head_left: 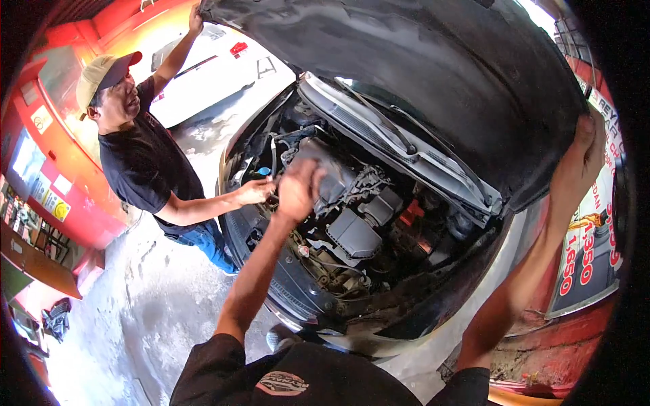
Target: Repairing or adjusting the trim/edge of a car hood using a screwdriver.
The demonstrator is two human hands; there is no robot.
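My left hand (298, 191) is raised over the engine, close to the dark engine cover (330, 172). Motion smears its fingers, so whether they hold anything is unclear. On the right, my right hand (583, 150) grips the edge of the raised black car hood (433, 74). Below lies the engine bay, with a grey air filter box (353, 233) and a red part (411, 212) beside it. A co-worker's hand (256, 192) reaches in from the left, almost meeting my left hand, near a blue cap (264, 171).
A co-worker in a cap and dark shirt (145, 159) stands at the left, one raised hand (196, 20) on the hood. Wiper arms (379, 115) cross the windshield base. A white car (213, 78) is behind. A printed sign (589, 250) leans at the right.
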